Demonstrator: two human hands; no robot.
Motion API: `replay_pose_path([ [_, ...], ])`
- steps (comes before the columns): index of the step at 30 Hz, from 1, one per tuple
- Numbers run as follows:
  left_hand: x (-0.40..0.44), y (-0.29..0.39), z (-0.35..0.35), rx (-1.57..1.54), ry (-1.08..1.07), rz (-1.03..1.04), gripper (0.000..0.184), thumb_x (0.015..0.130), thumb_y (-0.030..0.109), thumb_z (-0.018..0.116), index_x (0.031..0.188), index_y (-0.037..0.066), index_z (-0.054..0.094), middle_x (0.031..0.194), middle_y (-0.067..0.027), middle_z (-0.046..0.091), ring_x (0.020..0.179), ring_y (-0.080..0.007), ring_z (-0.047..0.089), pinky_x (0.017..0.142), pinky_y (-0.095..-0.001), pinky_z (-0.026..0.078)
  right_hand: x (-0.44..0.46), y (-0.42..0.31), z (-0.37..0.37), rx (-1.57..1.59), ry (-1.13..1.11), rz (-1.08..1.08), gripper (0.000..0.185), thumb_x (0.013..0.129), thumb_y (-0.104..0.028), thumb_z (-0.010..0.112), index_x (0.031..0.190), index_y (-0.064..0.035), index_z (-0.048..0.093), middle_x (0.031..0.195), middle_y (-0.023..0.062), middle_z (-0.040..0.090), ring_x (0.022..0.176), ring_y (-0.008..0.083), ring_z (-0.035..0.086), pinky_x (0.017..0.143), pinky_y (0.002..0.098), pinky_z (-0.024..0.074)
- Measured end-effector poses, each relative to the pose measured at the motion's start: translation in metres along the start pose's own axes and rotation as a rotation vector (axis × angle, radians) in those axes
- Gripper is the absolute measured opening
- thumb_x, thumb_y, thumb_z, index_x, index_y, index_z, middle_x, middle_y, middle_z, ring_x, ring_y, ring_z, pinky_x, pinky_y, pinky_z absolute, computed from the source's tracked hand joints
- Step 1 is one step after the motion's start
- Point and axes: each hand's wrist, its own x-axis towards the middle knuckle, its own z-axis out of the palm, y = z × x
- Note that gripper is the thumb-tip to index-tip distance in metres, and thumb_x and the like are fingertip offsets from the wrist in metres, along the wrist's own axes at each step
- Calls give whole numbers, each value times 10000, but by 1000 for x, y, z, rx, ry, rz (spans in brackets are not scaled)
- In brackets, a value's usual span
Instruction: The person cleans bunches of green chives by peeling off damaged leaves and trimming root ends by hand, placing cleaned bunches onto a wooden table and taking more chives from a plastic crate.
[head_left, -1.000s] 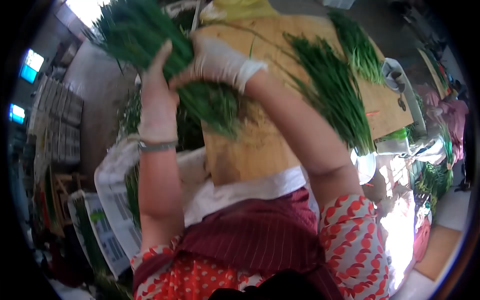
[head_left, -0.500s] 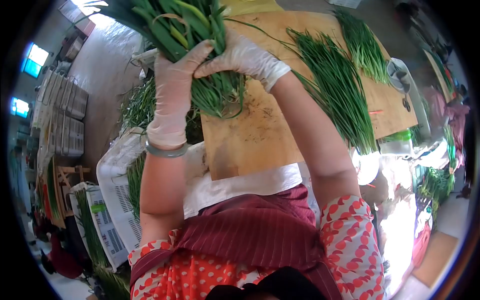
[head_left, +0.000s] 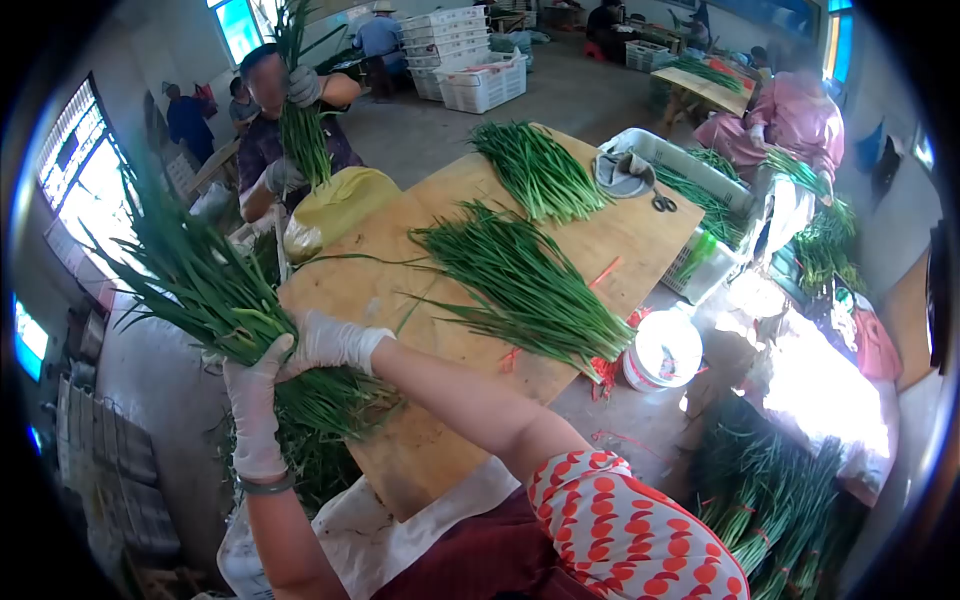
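Observation:
My left hand (head_left: 256,412), in a pale glove with a bangle at the wrist, is wrapped round a big bunch of green chives (head_left: 205,285). Gloved as well, my right hand (head_left: 328,342) grips the same bunch from the other side. The leaves fan up and to the left, while the lower ends hang by the left edge of the wooden board (head_left: 330,275). Two piles of chives lie on this board: a nearer pile (head_left: 530,285) and a farther pile (head_left: 540,170). Some fingers are hidden behind the bunch.
Scissors (head_left: 663,202) and a grey cloth item (head_left: 624,175) lie at the board's right edge. Beside it stand a white bucket (head_left: 664,350) and a white crate (head_left: 700,170). Across the board, a co-worker (head_left: 290,140) holds another bunch. Tied bunches (head_left: 770,490) lie lower right.
The view has swung up and to the right, bringing more of the room into sight. Both hands, still on the chives, now appear lower and farther left in the picture.

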Motion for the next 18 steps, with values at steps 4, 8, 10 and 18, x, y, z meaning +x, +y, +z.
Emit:
replay_pose_path([
  [4,-8,26,-1,-311,-22,163,506,709,98,745,1149,43,500,1072,-38,568,948,-151,550,831,-285,448,-7,4,7,151,19,-4,677,577,-213,812,1140,21,516,982,143,632,897,225,601,817,323,465],
  [8,0,23,-11,-385,-170,75,493,718,63,718,1159,29,498,1071,-43,570,942,-155,557,819,-277,451,-11,-10,4,215,-72,24,655,587,-221,807,1128,17,524,970,131,638,880,218,603,813,326,466],
  [10,1,33,-6,-291,-201,55,453,740,64,694,1150,25,507,1073,-54,578,938,-154,561,826,-289,459,-20,-28,-3,-36,-107,111,541,639,-218,770,1077,12,551,951,125,640,865,200,597,776,314,466],
  [18,-8,61,5,-365,39,45,371,756,18,640,1107,20,521,1015,-58,583,876,-158,583,762,-302,491,-25,-50,-6,-99,-42,13,732,577,-247,814,1177,9,481,1015,155,625,942,251,593,831,321,451],
])
